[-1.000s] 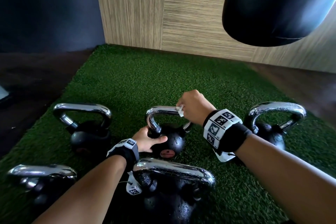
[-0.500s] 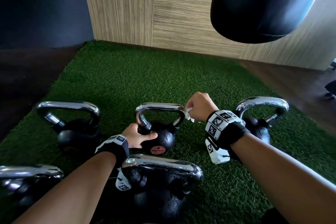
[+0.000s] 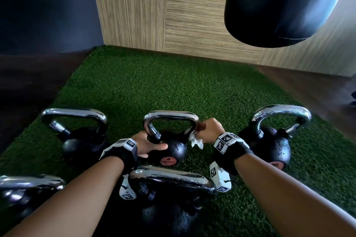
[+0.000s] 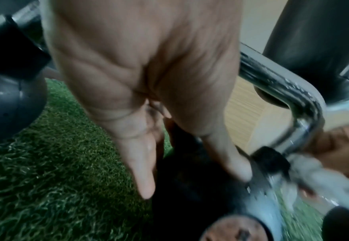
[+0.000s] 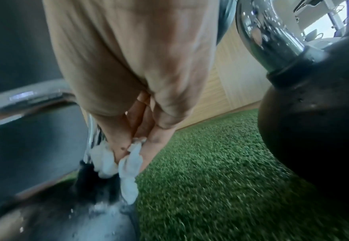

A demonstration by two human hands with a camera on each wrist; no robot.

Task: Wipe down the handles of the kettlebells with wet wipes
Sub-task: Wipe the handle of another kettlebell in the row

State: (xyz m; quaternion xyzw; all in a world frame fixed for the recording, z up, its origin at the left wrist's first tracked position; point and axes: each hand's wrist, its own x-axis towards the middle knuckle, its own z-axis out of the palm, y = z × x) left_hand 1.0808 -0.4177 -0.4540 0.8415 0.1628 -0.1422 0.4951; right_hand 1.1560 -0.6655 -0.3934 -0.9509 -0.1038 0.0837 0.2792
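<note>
A small black kettlebell (image 3: 174, 149) with a chrome handle (image 3: 170, 117) stands in the middle of the green turf. My right hand (image 3: 209, 131) grips a crumpled white wet wipe (image 3: 195, 141) around the right leg of that handle, near its base. The same wipe (image 5: 115, 160) shows bunched under the fingers in the right wrist view. My left hand (image 3: 148, 143) rests on the ball's left side, thumb laid across its top and fingers fairly straight (image 4: 144, 182). The wiped handle's right bend (image 4: 301, 101) looks wet.
Several more chrome-handled kettlebells surround it: one at left (image 3: 82, 140), one at right (image 3: 269, 144), a large one close in front (image 3: 169, 198), another at the lower left edge (image 3: 25, 188). A black punching bag (image 3: 285, 4) hangs overhead at right. A wood-panel wall (image 3: 173, 11) backs the turf.
My right hand slid the wipe from the top bar, round the right corner and down the right leg of the handle. The left hand stayed on the ball.
</note>
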